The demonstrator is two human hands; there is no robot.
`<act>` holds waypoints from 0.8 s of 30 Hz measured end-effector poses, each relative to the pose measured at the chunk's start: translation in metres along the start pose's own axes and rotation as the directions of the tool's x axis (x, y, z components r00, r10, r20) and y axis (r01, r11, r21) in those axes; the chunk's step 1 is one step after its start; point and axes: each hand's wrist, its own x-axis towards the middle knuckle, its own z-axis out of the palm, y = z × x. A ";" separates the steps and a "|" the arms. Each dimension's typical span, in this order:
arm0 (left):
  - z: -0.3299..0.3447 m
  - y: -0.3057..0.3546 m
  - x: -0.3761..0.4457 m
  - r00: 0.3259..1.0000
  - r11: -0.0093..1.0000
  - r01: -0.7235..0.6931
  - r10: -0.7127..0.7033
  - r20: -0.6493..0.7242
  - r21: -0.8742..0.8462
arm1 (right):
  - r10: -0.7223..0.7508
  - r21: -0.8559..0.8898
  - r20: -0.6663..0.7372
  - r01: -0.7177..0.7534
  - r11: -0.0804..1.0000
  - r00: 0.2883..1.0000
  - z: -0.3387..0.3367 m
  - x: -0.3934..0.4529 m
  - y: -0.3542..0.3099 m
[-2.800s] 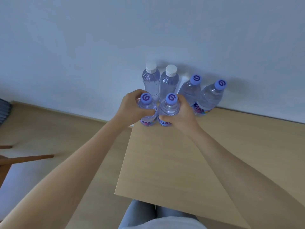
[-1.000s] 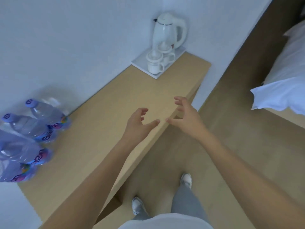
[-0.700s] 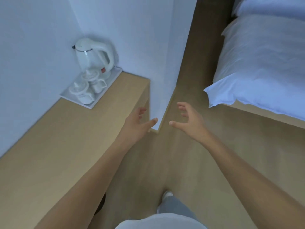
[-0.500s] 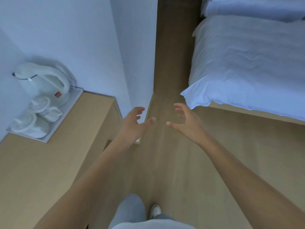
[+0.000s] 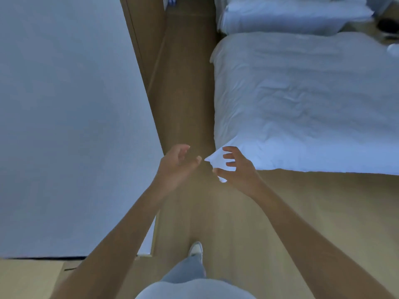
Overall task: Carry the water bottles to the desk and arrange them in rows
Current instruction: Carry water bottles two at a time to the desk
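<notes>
With no water bottles in view, the left hand [image 5: 176, 167] and right hand [image 5: 236, 171] hang empty with loosely spread fingers just beside the bed [image 5: 302, 100], and full bottles would likely be heavy, slick, best gripped mid-body.

A plain white wall [image 5: 69, 117] fills the nine o'clock side; a wood-plank floor [image 5: 187, 87] runs from six to twelve beside it. A bed with rumpled white bedding [image 5: 306, 100] takes the two o'clock side, lit by soft bluish light
</notes>
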 end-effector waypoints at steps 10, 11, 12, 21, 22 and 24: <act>0.022 0.074 0.290 0.999 0.997 -0.028 0.025 0.044 0.069 | -0.028 0.037 -0.013 0.028 0.999 1.000 -0.084 0.288 -0.046; 0.025 0.080 0.324 0.999 0.997 -0.024 0.021 0.044 0.073 | -0.035 0.040 -0.013 0.035 0.999 0.999 -0.093 0.323 -0.050; 0.026 0.087 0.351 0.999 0.997 -0.021 0.018 0.042 0.077 | -0.037 0.042 -0.011 0.038 0.998 0.999 -0.100 0.351 -0.054; 0.021 0.165 0.623 0.999 0.996 0.027 -0.025 -0.032 0.079 | -0.036 0.049 0.057 0.033 0.998 0.998 -0.167 0.634 -0.120; 0.018 0.171 0.649 0.999 0.996 0.028 -0.024 -0.046 0.083 | -0.044 0.045 0.069 0.041 0.998 0.997 -0.170 0.660 -0.126; 0.017 0.182 0.712 0.997 0.995 0.037 -0.031 -0.065 0.088 | -0.049 0.031 0.082 0.046 0.998 0.995 -0.179 0.724 -0.137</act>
